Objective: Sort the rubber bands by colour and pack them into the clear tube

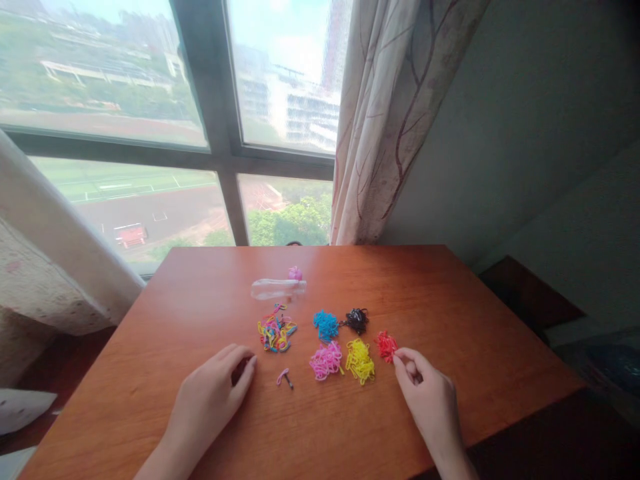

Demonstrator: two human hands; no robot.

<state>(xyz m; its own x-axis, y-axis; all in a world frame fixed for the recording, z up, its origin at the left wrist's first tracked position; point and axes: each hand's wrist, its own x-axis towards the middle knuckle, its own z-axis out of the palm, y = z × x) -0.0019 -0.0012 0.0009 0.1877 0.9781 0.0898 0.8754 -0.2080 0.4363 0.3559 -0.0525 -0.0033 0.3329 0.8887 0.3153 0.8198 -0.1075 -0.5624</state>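
My right hand (426,385) is at the right edge of a small pile of red rubber bands (385,346), thumb and forefinger pinched on a red band there. On the left, my left hand (219,381) rests on the table, fingers loosely curved and a gap between thumb and fingers, with nothing in it. Nearest to it are a mixed-colour pile of rubber bands (277,333) and a pink band with a dark piece (285,379). Between the hands lie piles of blue bands (326,325), black bands (357,321), pink bands (326,361) and yellow bands (360,362).
Behind the piles, a clear plastic bag or wrapper (279,289) lies by a small pink item (295,273). The brown wooden table (165,327) ends at the window (225,153). Curtains (375,133) hang on both sides, and a wall is at right.
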